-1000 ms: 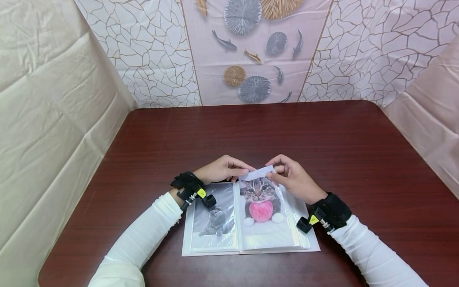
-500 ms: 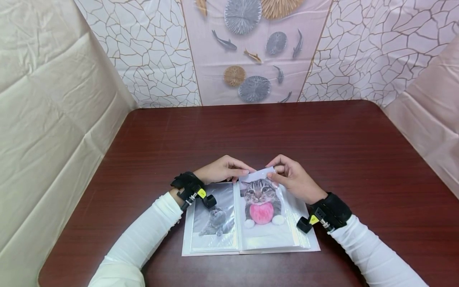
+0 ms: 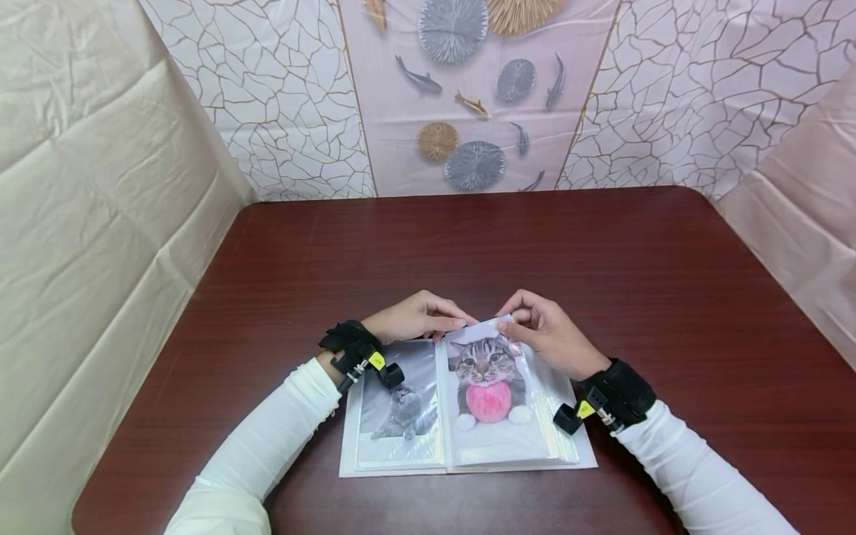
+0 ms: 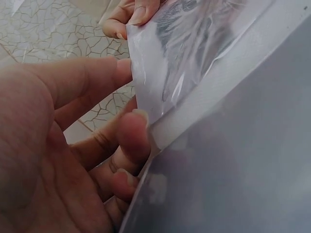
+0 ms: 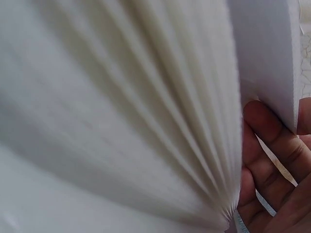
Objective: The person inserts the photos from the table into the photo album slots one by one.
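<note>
An open photo album [image 3: 350,438] lies with its white pages facing up. A cat photo [image 3: 491,364] with a pink heart sits mostly within the right page's clear pocket, its white top edge poking out. My left hand [image 3: 417,316] pinches the photo's top left corner, thumb in front; in the left wrist view other fingers [image 4: 130,138] curl against the page edge. At the top right corner, my right hand [image 3: 551,338] pinches the same photo between thumb and fingers. In the right wrist view, fingers [image 5: 265,121] show behind the fanned pages [image 5: 146,97].
Another photo [image 3: 404,409], of a grey animal, fills the left page's pocket. The album rests near the front of a dark red-brown table [image 3: 468,245]. Patterned cloth [image 3: 468,111] hangs behind it, and plain cloth [image 3: 100,223] borders the left side.
The cat photo has slid slightly downward into its pocket, so less of its top edge sticks out. Both hands have sunk a little with it; the album stays in place.
</note>
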`<act>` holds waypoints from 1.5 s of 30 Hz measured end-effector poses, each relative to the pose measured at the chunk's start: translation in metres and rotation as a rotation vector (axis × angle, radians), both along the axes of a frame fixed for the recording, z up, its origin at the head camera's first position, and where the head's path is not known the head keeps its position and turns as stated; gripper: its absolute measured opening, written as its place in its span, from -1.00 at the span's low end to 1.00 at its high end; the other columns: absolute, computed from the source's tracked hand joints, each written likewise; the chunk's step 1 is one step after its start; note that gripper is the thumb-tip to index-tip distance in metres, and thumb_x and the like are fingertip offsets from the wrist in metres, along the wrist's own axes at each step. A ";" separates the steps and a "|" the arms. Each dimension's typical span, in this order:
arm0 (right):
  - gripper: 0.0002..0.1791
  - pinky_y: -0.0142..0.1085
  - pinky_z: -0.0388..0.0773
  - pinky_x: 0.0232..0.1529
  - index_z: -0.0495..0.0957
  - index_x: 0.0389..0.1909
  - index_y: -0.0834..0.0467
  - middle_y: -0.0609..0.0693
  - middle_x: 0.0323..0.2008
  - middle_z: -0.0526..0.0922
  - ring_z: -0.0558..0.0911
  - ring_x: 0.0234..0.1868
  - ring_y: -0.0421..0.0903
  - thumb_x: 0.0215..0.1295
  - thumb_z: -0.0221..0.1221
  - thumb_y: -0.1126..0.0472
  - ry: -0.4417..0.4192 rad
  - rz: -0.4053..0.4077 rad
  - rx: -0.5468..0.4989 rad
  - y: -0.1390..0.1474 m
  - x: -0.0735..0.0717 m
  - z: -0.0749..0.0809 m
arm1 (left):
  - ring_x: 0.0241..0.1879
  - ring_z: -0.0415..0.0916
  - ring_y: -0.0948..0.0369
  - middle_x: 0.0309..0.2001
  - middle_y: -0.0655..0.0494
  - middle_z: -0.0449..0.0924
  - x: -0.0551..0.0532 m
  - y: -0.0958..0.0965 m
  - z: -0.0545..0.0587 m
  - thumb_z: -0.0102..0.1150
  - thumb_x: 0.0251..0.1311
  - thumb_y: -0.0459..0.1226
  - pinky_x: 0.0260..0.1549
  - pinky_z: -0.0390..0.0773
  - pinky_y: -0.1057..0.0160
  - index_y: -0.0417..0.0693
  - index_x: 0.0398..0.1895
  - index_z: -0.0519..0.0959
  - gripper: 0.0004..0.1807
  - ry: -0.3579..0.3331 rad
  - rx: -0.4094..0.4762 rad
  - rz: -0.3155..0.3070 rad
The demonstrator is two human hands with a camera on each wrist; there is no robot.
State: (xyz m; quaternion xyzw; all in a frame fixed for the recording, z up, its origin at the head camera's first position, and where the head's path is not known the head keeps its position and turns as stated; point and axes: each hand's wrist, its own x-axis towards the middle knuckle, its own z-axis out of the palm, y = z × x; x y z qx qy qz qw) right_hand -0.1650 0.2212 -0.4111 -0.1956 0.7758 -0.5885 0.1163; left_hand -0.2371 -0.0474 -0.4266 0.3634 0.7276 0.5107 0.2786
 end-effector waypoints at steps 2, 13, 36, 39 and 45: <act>-0.81 -0.38 0.54 -0.22 0.46 -0.04 0.29 0.05 -0.32 0.74 0.66 -0.31 -0.15 0.49 0.15 0.25 0.004 -0.002 0.000 0.000 0.001 0.000 | -0.53 0.39 0.19 -0.40 0.08 0.49 0.000 0.001 0.000 0.12 0.46 -0.30 -0.54 0.35 0.35 -0.14 0.15 0.67 -0.70 0.002 -0.003 -0.006; -0.84 -0.38 0.56 -0.22 0.49 -0.09 0.24 0.07 -0.29 0.76 0.68 -0.27 -0.15 0.47 0.19 0.23 -0.001 -0.017 0.014 -0.001 0.001 0.003 | -0.51 0.43 0.19 -0.22 0.07 0.61 0.001 0.000 0.000 0.12 0.46 -0.30 -0.51 0.39 0.35 -0.15 0.15 0.67 -0.71 0.009 -0.015 -0.024; -0.81 -0.39 0.53 -0.20 0.48 -0.07 0.32 0.06 -0.32 0.73 0.65 -0.29 -0.19 0.48 0.17 0.25 0.008 -0.012 0.011 -0.001 -0.002 -0.002 | -0.45 0.39 0.20 -0.11 0.13 0.65 0.000 -0.001 0.001 0.09 0.48 -0.29 -0.48 0.36 0.36 -0.12 0.17 0.66 -0.70 0.014 -0.032 -0.078; -0.80 -0.39 0.53 -0.20 0.48 -0.06 0.31 0.04 -0.33 0.73 0.64 -0.29 -0.18 0.48 0.17 0.24 0.004 -0.014 0.014 -0.001 -0.001 -0.002 | -0.48 0.38 0.20 -0.21 0.13 0.62 0.001 -0.001 0.003 0.11 0.48 -0.27 -0.50 0.35 0.37 -0.07 0.18 0.66 -0.69 0.015 -0.052 -0.065; -0.79 -0.38 0.55 -0.22 0.48 -0.05 0.32 -0.03 -0.37 0.72 0.64 -0.35 -0.20 0.47 0.19 0.25 -0.027 -0.020 0.008 -0.001 -0.001 0.000 | -0.46 0.44 0.20 -0.21 0.09 0.64 0.001 -0.007 0.009 0.13 0.47 -0.19 -0.45 0.44 0.34 0.02 0.20 0.65 -0.68 0.057 -0.135 -0.031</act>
